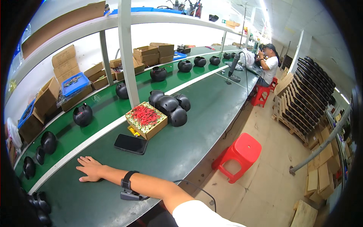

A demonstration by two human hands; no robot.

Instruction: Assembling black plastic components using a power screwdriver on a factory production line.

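My right hand [90,168] lies palm down on the dark green workbench [204,125], fingers spread and holding nothing. A black strap [127,180] with a small device circles that forearm. Beyond the hand lies a black smartphone [131,144], screen up. Behind it stands an open cardboard box [156,125] filled with red-wired small parts, a yellow item [133,131] beside it. Several rounded black plastic shells [166,104] are clustered against the box. More shells, one of them a black shell [82,115], are spaced along the green conveyor belt [102,102]. My left hand is out of view.
A metal post [129,56] rises from the bench and carries a shelf. Cardboard boxes and a blue tray [75,84] line the belt's far side. A red stool [242,153] stands on the floor. Farther along sits another person [269,64], near stacked black goods [306,94] on pallets.
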